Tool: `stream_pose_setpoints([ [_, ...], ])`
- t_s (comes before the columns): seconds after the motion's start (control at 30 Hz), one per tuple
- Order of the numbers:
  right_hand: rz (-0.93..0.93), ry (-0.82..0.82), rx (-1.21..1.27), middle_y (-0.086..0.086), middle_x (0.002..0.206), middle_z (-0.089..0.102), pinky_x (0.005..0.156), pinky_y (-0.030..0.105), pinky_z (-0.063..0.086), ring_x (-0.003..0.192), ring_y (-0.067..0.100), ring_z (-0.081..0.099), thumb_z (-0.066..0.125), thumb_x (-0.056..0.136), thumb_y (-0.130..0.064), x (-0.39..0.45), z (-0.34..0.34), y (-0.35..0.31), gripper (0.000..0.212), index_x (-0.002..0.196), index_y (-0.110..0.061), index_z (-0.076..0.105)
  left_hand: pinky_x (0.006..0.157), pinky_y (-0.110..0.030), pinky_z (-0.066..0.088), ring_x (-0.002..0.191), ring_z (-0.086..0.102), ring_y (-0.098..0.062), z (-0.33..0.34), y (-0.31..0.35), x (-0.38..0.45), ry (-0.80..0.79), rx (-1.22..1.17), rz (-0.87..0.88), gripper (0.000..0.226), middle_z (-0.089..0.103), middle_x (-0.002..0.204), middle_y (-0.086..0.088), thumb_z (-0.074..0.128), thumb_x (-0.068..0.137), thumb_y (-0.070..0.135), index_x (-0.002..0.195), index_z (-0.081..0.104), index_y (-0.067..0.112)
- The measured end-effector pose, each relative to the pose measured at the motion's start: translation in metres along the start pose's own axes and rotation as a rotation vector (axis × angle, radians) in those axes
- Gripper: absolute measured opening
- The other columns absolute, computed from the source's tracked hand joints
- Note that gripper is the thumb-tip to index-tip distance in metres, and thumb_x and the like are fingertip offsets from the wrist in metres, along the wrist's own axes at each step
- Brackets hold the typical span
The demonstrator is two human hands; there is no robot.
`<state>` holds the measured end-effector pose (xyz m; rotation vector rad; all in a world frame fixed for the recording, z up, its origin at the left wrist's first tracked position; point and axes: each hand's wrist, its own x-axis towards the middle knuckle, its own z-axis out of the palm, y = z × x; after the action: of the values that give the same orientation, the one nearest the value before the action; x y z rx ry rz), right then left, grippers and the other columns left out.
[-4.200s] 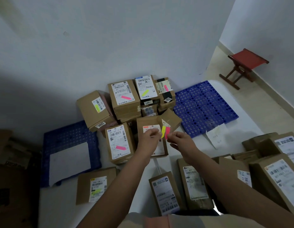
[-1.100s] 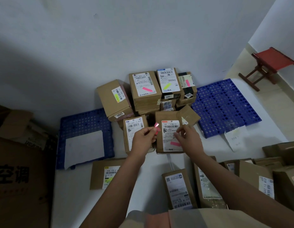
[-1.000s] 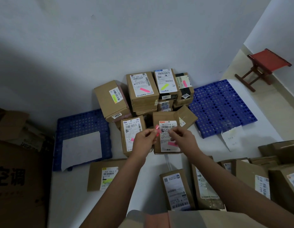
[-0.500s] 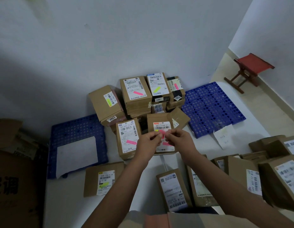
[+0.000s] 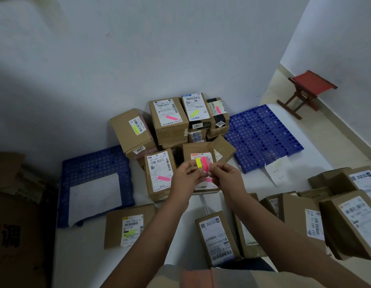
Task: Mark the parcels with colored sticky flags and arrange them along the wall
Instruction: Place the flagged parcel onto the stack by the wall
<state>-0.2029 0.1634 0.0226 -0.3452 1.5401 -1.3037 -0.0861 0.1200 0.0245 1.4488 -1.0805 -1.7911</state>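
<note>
Your left hand (image 5: 187, 175) pinches the pad of sticky flags (image 5: 202, 165), a yellow strip beside a pink one, both standing nearly upright with their long axes pointing up and away from you. Your right hand (image 5: 225, 176) is closed in a pinch at the lower edge of the pink strip, so that hand looks set to peel; whether a flag is already free of the pad cannot be told. What matters next is where an unmarked parcel lies from this pinch. The flagged parcels (image 5: 169, 114) are stacked ahead of your hands against the wall (image 5: 159, 48), and the one right behind the pad (image 5: 198, 151) already shows a pink flag on its label. The unflagged parcels lie the other way, nearer your body: one upright label (image 5: 216, 235) sits below your right forearm, with more (image 5: 356, 217) off to your right on the white floor. So the likely move is down and back toward you, and your right hand is the nearer one. Those labels run lengthwise toward you, so you would probably turn the flag across them.
</note>
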Motion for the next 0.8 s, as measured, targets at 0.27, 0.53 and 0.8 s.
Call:
stream_pose_setpoints([
  [0.27,0.012,0.046,-0.005,0.003,0.083,0.064,0.07,0.029,0.046,0.078,0.015,0.055,0.069,0.089,-0.02,-0.008,0.007,0.0,0.012,0.091,-0.008,0.068,0.082,-0.029,0.059,0.093,0.074,-0.017,0.001,-0.003,-0.006,-0.015,-0.078,-0.039,0.023,0.073,0.108,-0.01,0.064,0.094,0.009,0.117,0.064,0.008],
  [0.53,-0.009,0.081,-0.047,0.008,0.089,0.068,0.07,0.028,0.048,0.082,0.017,0.06,0.067,0.09,-0.017,-0.011,0.009,0.0,0.014,0.094,-0.004,0.067,0.085,-0.033,0.059,0.093,0.074,-0.018,0.0,-0.004,-0.011,-0.028,-0.066,-0.033,0.021,0.074,0.108,-0.007,0.063,0.094,0.01,0.115,0.065,0.01],
  [0.8,-0.025,0.101,-0.076,0.012,0.094,0.069,0.069,0.027,0.048,0.083,0.019,0.062,0.066,0.091,-0.016,-0.013,0.012,0.006,0.013,0.095,-0.003,0.065,0.079,-0.028,0.059,0.093,0.073,-0.018,-0.005,-0.001,-0.017,-0.066,-0.06,-0.007,0.021,0.074,0.107,-0.005,0.062,0.095,0.008,0.115,0.066,0.011],
])
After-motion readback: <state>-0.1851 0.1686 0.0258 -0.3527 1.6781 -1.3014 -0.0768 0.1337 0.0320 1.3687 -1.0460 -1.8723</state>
